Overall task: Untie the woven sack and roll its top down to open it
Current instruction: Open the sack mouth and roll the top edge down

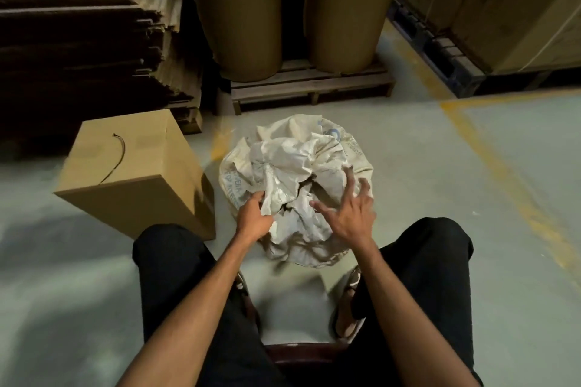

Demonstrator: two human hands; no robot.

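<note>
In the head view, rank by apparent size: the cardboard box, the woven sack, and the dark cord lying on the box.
1. cardboard box and woven sack: they look about alike, so no ranking between them.
2. dark cord: by far the smallest.

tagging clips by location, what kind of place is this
Most likely a warehouse or storeroom: big brown paper rolls stand on a wooden pallet, flattened cardboard is stacked high, and yellow lines mark the concrete floor.
</note>
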